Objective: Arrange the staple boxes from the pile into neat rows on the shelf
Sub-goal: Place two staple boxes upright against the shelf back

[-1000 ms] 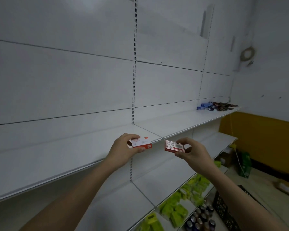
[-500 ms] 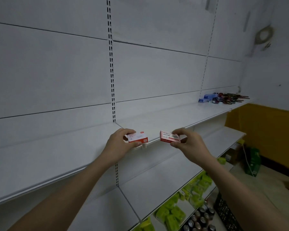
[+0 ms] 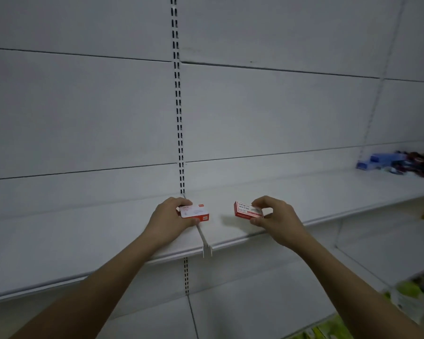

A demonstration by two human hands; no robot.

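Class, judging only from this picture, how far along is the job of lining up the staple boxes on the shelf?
Done: no row shows on the shelf yet. In hand: the left hand holds a white-faced box and the right hand pinches a red box, both over the shelf. Left: setting these down and adding the others; the pile is out of view.

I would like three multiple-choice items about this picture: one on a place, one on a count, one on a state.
1. Where is the blurred pile of blue and dark items?
A. far right of the shelf
B. on the floor
C. left end of the shelf

2. How many staple boxes are held?
A. one
B. two
C. four

3. The left hand is:
A. gripping a box
B. flat and holding nothing
C. out of view

Key: 1 A, the pile lies on the shelf at right. 2 B, left staple box and right staple box, the latter in the right hand. 3 A, the left hand curls round its box.
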